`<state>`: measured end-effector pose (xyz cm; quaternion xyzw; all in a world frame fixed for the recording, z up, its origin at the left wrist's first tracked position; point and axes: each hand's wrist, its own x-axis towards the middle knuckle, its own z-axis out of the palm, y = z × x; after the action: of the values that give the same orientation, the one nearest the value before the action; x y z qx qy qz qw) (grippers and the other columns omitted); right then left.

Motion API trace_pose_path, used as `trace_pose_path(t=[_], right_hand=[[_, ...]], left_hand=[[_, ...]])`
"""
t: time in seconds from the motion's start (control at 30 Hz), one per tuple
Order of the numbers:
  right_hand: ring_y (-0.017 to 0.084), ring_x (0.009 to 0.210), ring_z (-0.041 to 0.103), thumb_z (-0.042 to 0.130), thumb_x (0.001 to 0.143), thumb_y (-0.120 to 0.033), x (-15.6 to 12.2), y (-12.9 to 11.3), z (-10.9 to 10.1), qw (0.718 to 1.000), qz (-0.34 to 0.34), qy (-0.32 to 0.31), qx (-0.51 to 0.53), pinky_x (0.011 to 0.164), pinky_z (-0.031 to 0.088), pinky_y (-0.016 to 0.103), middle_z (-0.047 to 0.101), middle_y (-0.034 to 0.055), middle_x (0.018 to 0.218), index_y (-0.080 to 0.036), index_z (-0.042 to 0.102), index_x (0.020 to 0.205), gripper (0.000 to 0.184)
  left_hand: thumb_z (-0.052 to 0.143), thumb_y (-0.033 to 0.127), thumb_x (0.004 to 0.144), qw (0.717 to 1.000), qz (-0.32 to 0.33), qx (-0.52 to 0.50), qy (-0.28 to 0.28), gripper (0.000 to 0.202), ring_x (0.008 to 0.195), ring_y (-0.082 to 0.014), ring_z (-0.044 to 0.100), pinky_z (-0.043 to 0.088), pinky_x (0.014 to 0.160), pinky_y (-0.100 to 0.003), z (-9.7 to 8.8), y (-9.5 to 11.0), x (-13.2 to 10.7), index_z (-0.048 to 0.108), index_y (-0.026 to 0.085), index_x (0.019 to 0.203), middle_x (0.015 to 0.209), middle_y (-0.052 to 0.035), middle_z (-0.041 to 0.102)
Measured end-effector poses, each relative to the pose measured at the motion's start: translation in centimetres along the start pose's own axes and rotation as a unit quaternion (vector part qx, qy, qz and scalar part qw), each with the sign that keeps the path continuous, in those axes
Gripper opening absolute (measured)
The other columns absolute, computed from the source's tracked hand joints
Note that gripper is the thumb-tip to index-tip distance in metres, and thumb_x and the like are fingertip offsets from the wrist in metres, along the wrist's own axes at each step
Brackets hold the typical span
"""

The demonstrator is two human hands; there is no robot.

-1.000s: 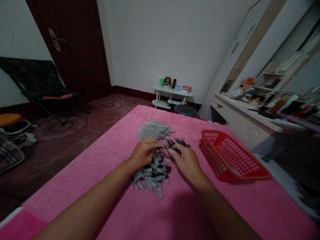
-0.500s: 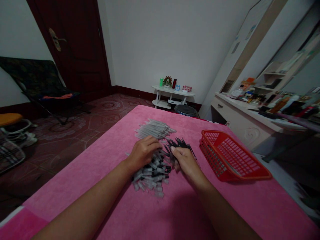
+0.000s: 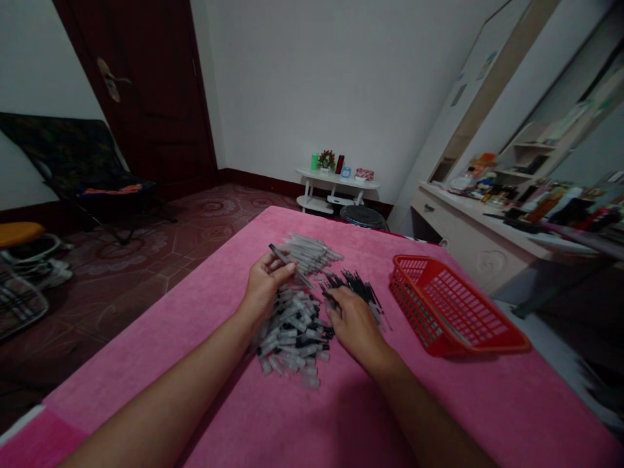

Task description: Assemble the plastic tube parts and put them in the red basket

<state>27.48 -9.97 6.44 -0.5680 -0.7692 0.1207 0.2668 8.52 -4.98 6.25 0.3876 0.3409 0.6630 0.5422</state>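
Note:
My left hand [image 3: 263, 283] is closed around a slim pen barrel [image 3: 303, 278], with a black end sticking up past the fingers and the clear end pointing right. My right hand [image 3: 357, 325] is closed at the near left side of a pile of dark, thin pen refills [image 3: 363, 286]. Something small and dark shows at its fingertips, too small to make out. Between the hands and nearer to me lies a heap of clear and black pen caps [image 3: 295, 341]. Beyond my left hand, clear pen barrels [image 3: 314, 252] lie side by side in a pile.
A red plastic basket [image 3: 458, 325] stands on the pink cloth [image 3: 205, 364] to the right. Further right is a dressing table [image 3: 492, 224] crowded with bottles. Past the far edge stand a small white shelf [image 3: 312, 174] and a dark round stool [image 3: 361, 216].
My left hand has risen from the cap heap and turned, now showing a pen barrel in its fingers. My right hand has rolled palm-down beside the refills.

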Motion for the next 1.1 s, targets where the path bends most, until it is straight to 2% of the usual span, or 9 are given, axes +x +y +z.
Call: trace_pose_path(t=[0.07,0.13,0.2,0.27,0.37,0.6,0.9,1.0,1.1], right_hand=[[0.018,0.074,0.063,0.056,0.077,-0.019,0.3,0.0,-0.1,0.985,0.052,0.025,0.165,0.066,0.047,0.028,0.066,0.0057,0.084,-0.016,0.064,0.096,0.020],[0.017,0.066,0.064,0.060,0.076,-0.029,0.4,-0.1,-0.3,0.932,0.114,0.017,0.345,0.058,0.048,0.026,0.067,0.0042,0.076,-0.016,0.060,0.093,0.021],[0.016,0.063,0.064,0.065,0.074,-0.036,0.5,-0.4,-0.5,0.870,0.151,-0.001,0.470,0.056,0.049,0.025,0.067,0.0043,0.072,-0.015,0.058,0.089,0.027],[0.014,0.062,0.065,0.070,0.071,-0.038,0.4,-0.7,-0.7,0.832,0.166,-0.011,0.529,0.056,0.049,0.023,0.068,0.0047,0.072,-0.015,0.057,0.086,0.030],[0.014,0.061,0.065,0.073,0.068,-0.037,0.3,-1.0,-0.7,0.806,0.182,-0.025,0.562,0.056,0.050,0.022,0.069,0.0045,0.072,-0.015,0.057,0.085,0.032],[0.011,0.053,0.061,0.070,0.070,-0.037,0.3,-1.2,-0.7,0.815,0.177,-0.018,0.551,0.049,0.045,0.019,0.067,0.0028,0.066,-0.015,0.056,0.083,0.029],[0.009,0.049,0.051,0.066,0.069,-0.032,0.5,-1.0,-0.7,0.823,0.172,0.019,0.541,0.047,0.039,0.021,0.058,-0.0035,0.058,-0.016,0.063,0.082,0.021],[0.010,0.050,0.050,0.065,0.072,-0.034,0.5,-1.0,-0.8,0.843,0.152,0.025,0.516,0.048,0.038,0.022,0.057,-0.0029,0.057,-0.016,0.066,0.084,0.022],[0.012,0.052,0.052,0.065,0.073,-0.036,0.5,-1.1,-0.8,0.878,0.129,0.043,0.458,0.048,0.039,0.023,0.060,-0.0011,0.061,-0.016,0.067,0.088,0.025]], left_hand=[[0.084,0.028,0.053,0.999,-0.025,-0.030,-0.001,0.049,0.070,-0.0117,0.063,0.052,0.065,-0.023,0.1,0.1,-0.1,0.061,0.015,0.095,0.081,0.0005,0.066],[0.085,0.026,0.053,0.998,-0.039,-0.047,-0.008,0.043,0.069,-0.0105,0.063,0.053,0.066,-0.023,0.3,0.3,-0.3,0.061,0.014,0.087,0.079,0.0014,0.065],[0.084,0.025,0.054,0.997,-0.050,-0.057,-0.015,0.039,0.068,-0.0100,0.062,0.054,0.066,-0.023,0.6,0.4,-0.5,0.060,0.014,0.083,0.078,0.0019,0.064],[0.085,0.024,0.054,0.996,-0.059,-0.064,-0.013,0.039,0.067,-0.0101,0.063,0.054,0.067,-0.024,0.7,0.6,-0.6,0.060,0.014,0.082,0.078,0.0021,0.065],[0.085,0.022,0.052,0.995,-0.068,-0.075,-0.002,0.039,0.067,-0.0098,0.063,0.055,0.067,-0.024,0.8,0.6,-0.6,0.060,0.013,0.081,0.077,0.0022,0.065],[0.086,0.024,0.052,0.994,-0.078,-0.077,-0.008,0.038,0.063,-0.0101,0.063,0.056,0.065,-0.025,1.0,0.7,-0.7,0.058,0.013,0.077,0.074,0.0019,0.064],[0.086,0.025,0.051,0.995,-0.079,-0.065,-0.016,0.040,0.065,-0.0119,0.064,0.057,0.064,-0.026,1.0,0.7,-0.9,0.058,0.012,0.077,0.072,0.0016,0.064],[0.086,0.026,0.052,0.995,-0.081,-0.053,-0.032,0.041,0.065,-0.0134,0.065,0.058,0.064,-0.028,1.0,0.6,-1.0,0.057,0.013,0.078,0.072,0.0012,0.064],[0.086,0.026,0.051,0.996,-0.072,-0.044,-0.033,0.042,0.065,-0.0148,0.066,0.058,0.065,-0.030,1.1,0.6,-1.1,0.057,0.013,0.079,0.071,0.0009,0.065]])
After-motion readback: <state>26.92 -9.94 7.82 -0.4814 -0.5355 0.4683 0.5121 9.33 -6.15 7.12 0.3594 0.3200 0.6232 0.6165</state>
